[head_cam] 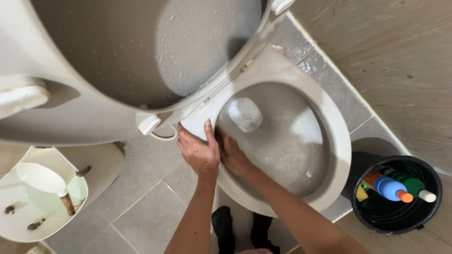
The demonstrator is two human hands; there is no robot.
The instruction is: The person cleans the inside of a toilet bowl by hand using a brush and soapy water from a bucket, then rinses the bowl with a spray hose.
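View from above onto a beige toilet bowl (336, 141) standing on a grey tiled floor (141, 202), its seat and lid (117, 56) raised and speckled with water drops. My left hand (200, 150) lies on the bowl's near-left rim just below the hinge, fingers (207, 129) spread flat and pressing down, gripping nothing. My right hand (234, 157) reaches over the same rim onto the inner wall of the bowl; its fingers curl against the wet surface, and I cannot tell whether they close on a cloth or sponge, since the fingertips fall in shadow under the seat edge. The bowl is fixed, heavy and rigid glazed ceramic: I judge it slippery where wet, brittle under a hard knock, and best steadied by the broad rim, as my left hand does. A pale foamy patch (245, 114) sits at the far-left inner wall. By the floor's right edge stands a black bucket (423, 216) holding a blue bottle with an orange cap (391, 188) and a green bottle (414, 185). At the lower left lies a pale green tub with a scoop (42, 181). The lid cuts off the tank; my feet are only partly seen.
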